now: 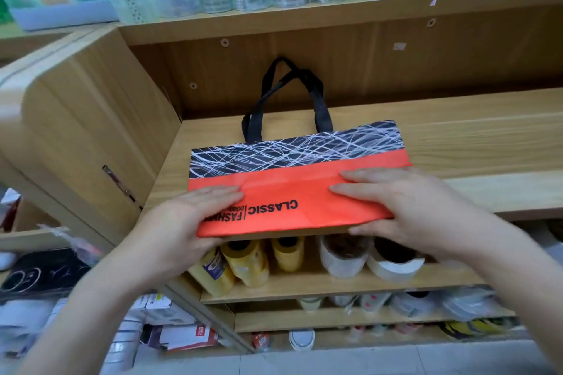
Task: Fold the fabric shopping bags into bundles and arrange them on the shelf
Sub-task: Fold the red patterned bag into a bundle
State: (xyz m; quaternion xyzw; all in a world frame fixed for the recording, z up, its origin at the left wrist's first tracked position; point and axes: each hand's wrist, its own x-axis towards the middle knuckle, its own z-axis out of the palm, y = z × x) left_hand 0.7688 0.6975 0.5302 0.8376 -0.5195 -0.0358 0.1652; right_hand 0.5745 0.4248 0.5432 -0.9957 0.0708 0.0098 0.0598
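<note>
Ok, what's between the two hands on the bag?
Only the orange panel of the shopping bag, creased, with its black CLASSIC print; nothing else lies between the left hand and right hand. The head view shows it.

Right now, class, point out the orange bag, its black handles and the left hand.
orange bag (292,186), head view, bare orange panel.
black handles (321,109), head view, right strap.
left hand (195,216), head view, its back.
</note>
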